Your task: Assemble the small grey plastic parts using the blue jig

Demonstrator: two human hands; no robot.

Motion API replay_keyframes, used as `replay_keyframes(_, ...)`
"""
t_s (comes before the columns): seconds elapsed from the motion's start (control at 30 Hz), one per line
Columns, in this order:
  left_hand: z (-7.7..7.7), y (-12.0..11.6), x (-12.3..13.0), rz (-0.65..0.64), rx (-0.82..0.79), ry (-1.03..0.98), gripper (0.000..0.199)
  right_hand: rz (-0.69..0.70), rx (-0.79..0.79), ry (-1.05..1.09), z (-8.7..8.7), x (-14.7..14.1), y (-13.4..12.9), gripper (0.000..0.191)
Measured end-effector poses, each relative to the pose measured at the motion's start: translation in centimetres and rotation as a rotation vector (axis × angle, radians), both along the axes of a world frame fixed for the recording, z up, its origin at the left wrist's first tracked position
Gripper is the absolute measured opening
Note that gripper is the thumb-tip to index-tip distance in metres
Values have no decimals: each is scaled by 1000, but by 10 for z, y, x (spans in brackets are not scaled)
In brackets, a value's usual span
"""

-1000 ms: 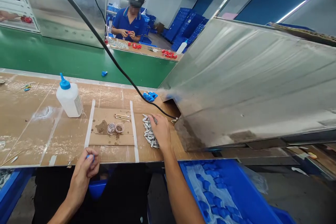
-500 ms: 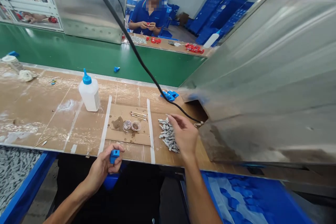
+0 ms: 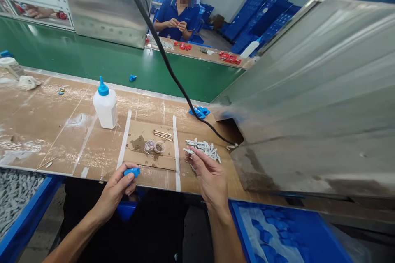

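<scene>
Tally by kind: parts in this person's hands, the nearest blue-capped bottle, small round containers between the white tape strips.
Blue part, left hand: 1
Grey part, right hand: 1
Blue-capped squeeze bottle: 1
Small round containers: 2
Total: 5

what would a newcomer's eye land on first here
Probably the thick black cable slanting across the middle of the view, and the large metal panel filling much of the right side. Lower down, the left hand holds a bright blue piece, while the right hand pinches a small grey piece by a pile of similar ones. A white bottle with a blue spout stands left of centre.
</scene>
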State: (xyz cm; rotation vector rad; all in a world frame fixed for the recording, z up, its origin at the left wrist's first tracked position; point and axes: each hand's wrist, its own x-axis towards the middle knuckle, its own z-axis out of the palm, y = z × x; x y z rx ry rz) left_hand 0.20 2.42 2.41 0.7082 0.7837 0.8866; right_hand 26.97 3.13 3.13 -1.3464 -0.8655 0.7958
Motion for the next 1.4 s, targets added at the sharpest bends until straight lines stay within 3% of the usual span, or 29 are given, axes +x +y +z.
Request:
replay_keyframes(0.23, 0, 2, -4, 25, 20, 0, 28, 36, 125, -141, 15, -26, 16, 19)
replay_keyframes(0.4, -1, 3, -7, 42, 1, -25, 28, 149, 275, -613, 23, -44, 31, 17)
replay_keyframes(0.5, 0, 5, -11, -8, 49, 61, 27, 181, 333, -770, 24, -52, 37, 22)
replay_keyframes(0.7, 8, 8, -19, -4, 199, 189, 24, 184, 364, -809, 25, -56, 40, 17)
replay_keyframes(0.87, 5, 8, -19, 20, 175, 217, 21, 204, 397, -864, 23, -58, 42, 16)
replay_keyframes(1.07, 1, 10, -9, 75, 31, -71, 23, 258, 412, -922, 16, -61, 46, 18)
replay_keyframes(1.2, 1, 12, -7, 117, 40, -52, 24, 287, 442, -956, 15, -63, 46, 19)
replay_keyframes(1.4, 0, 16, -5, 124, 32, -24, 22, 171, 393, -842, 19, -65, 38, 18)
